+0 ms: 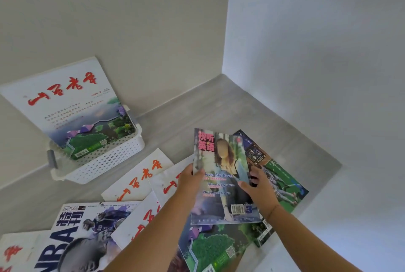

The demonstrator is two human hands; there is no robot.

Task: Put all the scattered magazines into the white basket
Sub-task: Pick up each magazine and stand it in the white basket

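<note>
Head view, corner of a pale grey floor (219, 105) bounded by two white walls. At centre right, both hands held one glossy English-learning magazine with a woman on its cover (221, 175), raised clear of the pile. The left hand (189, 180) pinched its left edge, thumb on the cover and fingers hidden beneath; the right hand (259, 190) clamped the right edge in the same way.

The white perforated plastic basket (103, 162) stood at the left of the frame against the wall, well apart from the held magazine. One white landscape-cover magazine with red calligraphy (72, 109) already stood tilted inside it, leaning back on the wall.

Still scattered were a dark sports magazine with a green court (282, 175) beneath the right hand, a white-covered magazine with red characters (140, 175) at centre, and a basketball magazine with bold black letters (72, 238) at lower left, among others.

To do the step well, the held magazine would probably be best carried leftward with its spine down and slid in front of the leaning copy, without catching the basket's near rim. Bare floor between pile and basket appeared to leave an open path; the wall behind limits overshoot.
</note>
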